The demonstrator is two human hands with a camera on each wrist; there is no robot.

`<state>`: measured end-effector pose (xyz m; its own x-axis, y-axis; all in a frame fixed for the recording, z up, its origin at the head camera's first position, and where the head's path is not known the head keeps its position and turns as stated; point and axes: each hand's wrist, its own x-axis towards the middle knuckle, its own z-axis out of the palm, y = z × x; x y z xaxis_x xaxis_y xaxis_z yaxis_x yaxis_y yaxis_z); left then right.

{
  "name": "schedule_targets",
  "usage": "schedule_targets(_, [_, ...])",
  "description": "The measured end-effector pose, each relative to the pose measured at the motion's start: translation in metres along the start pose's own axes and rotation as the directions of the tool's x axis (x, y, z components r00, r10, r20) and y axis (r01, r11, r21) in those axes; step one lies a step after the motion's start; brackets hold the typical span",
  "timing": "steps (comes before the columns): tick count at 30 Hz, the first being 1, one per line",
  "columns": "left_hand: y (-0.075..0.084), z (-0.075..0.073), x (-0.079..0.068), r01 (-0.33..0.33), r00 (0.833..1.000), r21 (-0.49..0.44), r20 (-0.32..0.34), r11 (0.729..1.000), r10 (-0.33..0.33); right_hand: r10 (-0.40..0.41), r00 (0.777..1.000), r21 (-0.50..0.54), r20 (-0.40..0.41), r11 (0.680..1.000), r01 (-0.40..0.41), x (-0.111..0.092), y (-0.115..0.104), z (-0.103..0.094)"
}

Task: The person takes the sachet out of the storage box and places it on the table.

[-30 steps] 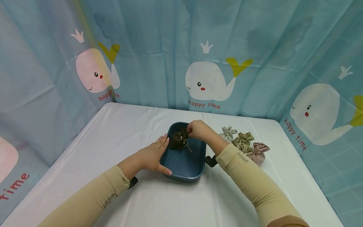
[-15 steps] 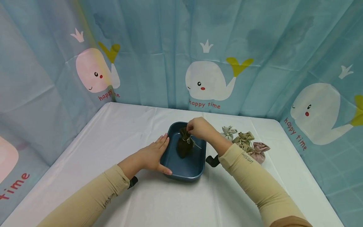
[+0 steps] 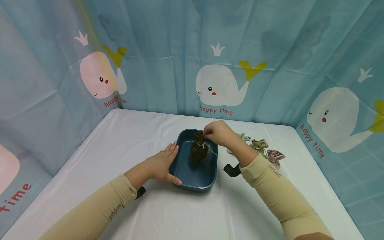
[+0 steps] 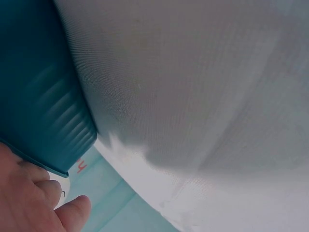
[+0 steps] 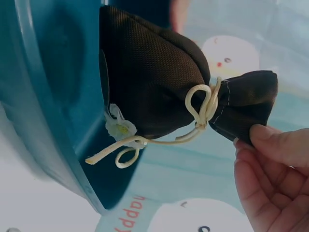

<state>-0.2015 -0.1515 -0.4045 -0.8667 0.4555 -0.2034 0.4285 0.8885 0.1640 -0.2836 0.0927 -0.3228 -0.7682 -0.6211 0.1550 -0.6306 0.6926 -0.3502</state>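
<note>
A dark brown drawstring pouch (image 3: pixel 198 152), tied with a cream cord, hangs upright over the inside of a blue rectangular bin (image 3: pixel 192 178). My right hand (image 3: pixel 220 134) pinches the gathered top of the pouch between thumb and fingers, as the right wrist view shows, where the pouch (image 5: pixel 154 72) bears a small white flower trim. My left hand (image 3: pixel 160 164) rests along the bin's left rim with its fingers straight and spread. In the left wrist view, those fingers (image 4: pixel 48 193) lie against the rim of the bin (image 4: pixel 43 96).
To the right of the bin, partly behind my right forearm, stand several more pouches: a pale one (image 3: pixel 243 136), an olive one (image 3: pixel 259 145) and a pink one (image 3: pixel 275 158). A white cloth (image 3: pixel 144 133) covers the table; a blue whale-print curtain (image 3: pixel 150 66) hangs behind.
The brown pouch went from lying at the bin's left side to hanging upright as my right hand lifted it and moved slightly right. My left hand stays still.
</note>
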Motion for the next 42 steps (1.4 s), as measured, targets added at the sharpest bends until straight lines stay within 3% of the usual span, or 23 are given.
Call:
schedule_targets(13, [0.0, 0.0, -0.001, 0.0, 1.0, 0.006, -0.005, 1.0, 0.0, 0.082, 0.995, 0.082, -0.049, 0.994, -0.078, -0.026, 0.014, -0.026])
schedule_targets(24, [0.0, 0.001, 0.001, 0.004, 1.0, 0.013, -0.01, 1.0, -0.004, 0.18, 0.977, 0.126, -0.115, 0.978, -0.165, -0.058, 0.03, -0.049])
schedule_targets(35, [0.002, -0.001, -0.001, 0.001, 1.0, 0.012, 0.0, 1.0, -0.001, 0.25, 0.96, 0.104, -0.127, 0.966, -0.238, -0.082, 0.051, -0.06])
schedule_targets(42, [0.003, -0.002, -0.001, -0.01, 1.0, 0.004, -0.001, 1.0, 0.01, 0.272, 0.956, 0.119, -0.107, 0.958, -0.26, -0.091, 0.061, -0.056])
